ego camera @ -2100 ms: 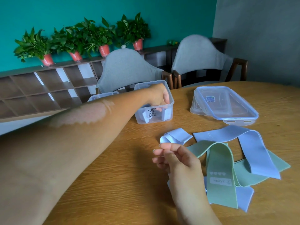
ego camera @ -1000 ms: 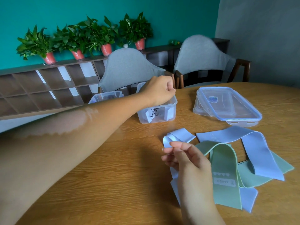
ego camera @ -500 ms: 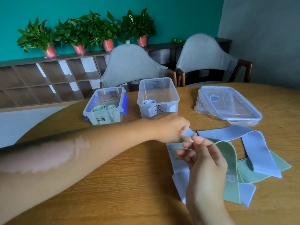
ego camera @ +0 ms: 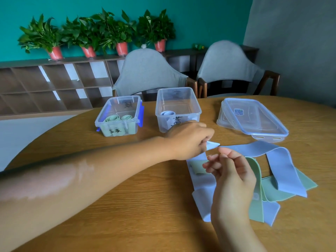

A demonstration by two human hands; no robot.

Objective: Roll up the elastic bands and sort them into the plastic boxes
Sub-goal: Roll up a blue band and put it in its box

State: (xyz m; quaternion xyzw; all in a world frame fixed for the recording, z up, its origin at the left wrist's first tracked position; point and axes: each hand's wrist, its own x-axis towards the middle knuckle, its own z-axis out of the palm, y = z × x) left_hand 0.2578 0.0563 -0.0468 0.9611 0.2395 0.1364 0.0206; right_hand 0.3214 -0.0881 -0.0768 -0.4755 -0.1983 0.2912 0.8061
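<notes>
My left hand (ego camera: 190,140) reaches across the wooden table (ego camera: 127,206) and pinches the top end of a light blue band (ego camera: 201,180) that lies lengthwise toward me. My right hand (ego camera: 231,173) hovers over that band with its fingers loosely curled. I cannot tell whether they hold it. More green bands (ego camera: 256,180) and a blue band (ego camera: 283,164) lie tangled to the right. A clear box with blue clips (ego camera: 101,120) holds rolled green bands. The clear box (ego camera: 198,110) beside it holds one rolled blue band (ego camera: 167,113).
A stack of clear lids (ego camera: 254,119) lies at the back right of the table. Two grey chairs (ego camera: 145,73) stand behind the table. A low shelf with potted plants (ego camera: 54,37) runs along the teal wall.
My left hand left the middle box, came back across the table and took hold of the blue band's top end. The right hand has drawn that band out toward me.
</notes>
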